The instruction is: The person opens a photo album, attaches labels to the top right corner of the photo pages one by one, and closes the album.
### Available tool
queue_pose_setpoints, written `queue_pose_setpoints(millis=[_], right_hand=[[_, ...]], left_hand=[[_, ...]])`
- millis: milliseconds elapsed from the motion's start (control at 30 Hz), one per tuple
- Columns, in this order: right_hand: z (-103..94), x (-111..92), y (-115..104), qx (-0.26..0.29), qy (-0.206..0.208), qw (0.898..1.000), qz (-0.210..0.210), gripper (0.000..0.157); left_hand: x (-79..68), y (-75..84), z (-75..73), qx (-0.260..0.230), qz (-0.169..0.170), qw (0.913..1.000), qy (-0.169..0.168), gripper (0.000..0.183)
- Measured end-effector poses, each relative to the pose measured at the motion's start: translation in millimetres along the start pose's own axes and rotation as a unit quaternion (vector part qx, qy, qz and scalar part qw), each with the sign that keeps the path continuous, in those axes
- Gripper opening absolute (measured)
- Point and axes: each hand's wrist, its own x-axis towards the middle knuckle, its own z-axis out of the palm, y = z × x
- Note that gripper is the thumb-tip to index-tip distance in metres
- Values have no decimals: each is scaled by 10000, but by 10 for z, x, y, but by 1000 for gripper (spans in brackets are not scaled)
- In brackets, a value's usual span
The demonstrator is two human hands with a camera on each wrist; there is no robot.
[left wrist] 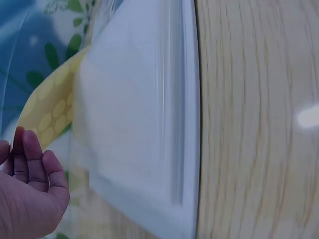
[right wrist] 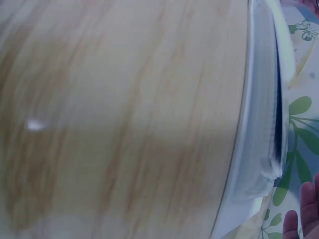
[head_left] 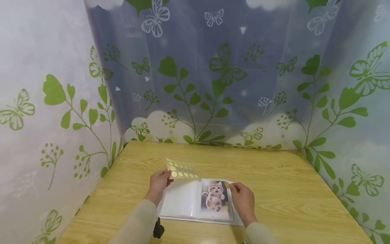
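Pinching sticker sheet with left hand at open album's 11 o'clock. Working near cat photo's 2 o'clock corner with right hand; cannot tell whether pinching. Best hold sheet clear, page flat.

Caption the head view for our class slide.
Left hand holds a sheet of yellow circles beside an open album; right hand by its kitten picture.

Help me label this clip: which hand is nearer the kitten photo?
Right. The right hand is by the upper right corner of the photo; the left hand is farther off, across the left page, holding the sticker sheet.
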Motion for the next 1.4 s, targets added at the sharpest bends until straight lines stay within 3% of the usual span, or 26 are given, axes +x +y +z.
queue_pose_setpoints(millis=[200,367,567,767,1000,1200,1400], right_hand=[[-1,2,37,-121,-76,9999,-5,18],[4,23,63,-177,-64,9998,-21,18],[7,36,94,-239,-125,9996,60,19],[-1,42,87,-234,-203,9994,123,20],[-6,45,90,-251,-257,9993,137,20],[-8,58,119,-361,-212,9991,34,18],[-17,69,138,-438,-212,9988,-14,19]], left_hand=[[67,-66,-429,-154,-177,9985,501,36],[60,-105,-692,-187,-316,9944,996,38],[33,-164,-847,467,-483,9877,1411,42],[35,-194,-918,1219,-516,9810,1420,47],[26,-181,-797,1812,-283,9734,1372,53],[20,-179,-515,2095,366,9747,683,49],[-99,-105,-166,2559,986,9612,300,43]])
